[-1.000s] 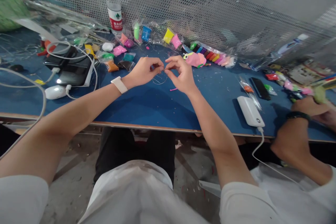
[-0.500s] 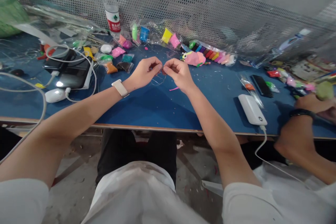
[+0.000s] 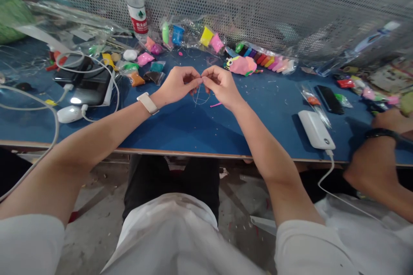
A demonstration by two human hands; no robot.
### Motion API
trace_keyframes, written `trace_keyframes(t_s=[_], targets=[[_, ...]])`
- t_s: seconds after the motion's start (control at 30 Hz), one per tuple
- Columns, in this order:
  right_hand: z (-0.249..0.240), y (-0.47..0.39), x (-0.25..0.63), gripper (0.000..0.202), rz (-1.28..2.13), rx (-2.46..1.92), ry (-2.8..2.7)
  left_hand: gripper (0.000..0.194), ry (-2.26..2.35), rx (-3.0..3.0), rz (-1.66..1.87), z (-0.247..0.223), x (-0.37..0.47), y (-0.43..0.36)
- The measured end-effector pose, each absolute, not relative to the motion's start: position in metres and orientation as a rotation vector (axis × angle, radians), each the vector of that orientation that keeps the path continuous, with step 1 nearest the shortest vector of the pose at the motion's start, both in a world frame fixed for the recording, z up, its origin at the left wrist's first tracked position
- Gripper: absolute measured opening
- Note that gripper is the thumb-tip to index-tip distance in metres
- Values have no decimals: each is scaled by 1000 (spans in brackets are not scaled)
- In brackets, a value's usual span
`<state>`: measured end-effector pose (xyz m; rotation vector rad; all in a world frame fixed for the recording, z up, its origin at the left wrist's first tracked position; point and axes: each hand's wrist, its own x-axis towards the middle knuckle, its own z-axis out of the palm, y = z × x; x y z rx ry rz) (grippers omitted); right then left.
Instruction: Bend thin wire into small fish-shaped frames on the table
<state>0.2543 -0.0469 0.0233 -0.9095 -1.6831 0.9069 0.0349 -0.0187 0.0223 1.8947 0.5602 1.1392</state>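
My left hand (image 3: 181, 84) and my right hand (image 3: 222, 85) meet fingertip to fingertip above the blue table. Both are closed in a pinch on a thin wire (image 3: 201, 103), which hangs in a loose loop below the fingers. The exact spot they grip is hidden by the fingertips. Just below my right hand lies a small pink stick with a looped end (image 3: 215, 105). Beyond that hand rests a pink clay figure (image 3: 242, 65) with an eye and green and yellow parts.
Several bags of coloured clay (image 3: 146, 59) line the back by a water bottle (image 3: 137, 13). At left are power banks with cables (image 3: 92, 88); at right, a white power bank (image 3: 316, 129) and a black comb-like item (image 3: 329, 99). Another person's hand (image 3: 392, 121) works at far right.
My fingertips have come closer together and now touch. The wire loop hangs more visibly below them. The whole view has shifted slightly.
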Motion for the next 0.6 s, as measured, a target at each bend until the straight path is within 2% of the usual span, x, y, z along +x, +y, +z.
trace_keyframes(t_s=[0.17, 0.33, 0.6], targets=[[22, -51, 249, 74, 1020, -892, -1604, 31, 593, 1809, 1343, 17, 35, -9], [20, -57, 239, 72, 1086, -863, -1631, 39, 594, 1710, 1395, 14, 35, -5], [27, -61, 244, 65, 1094, -809, -1651, 29, 619, 1530, 1238, 27, 33, -14]])
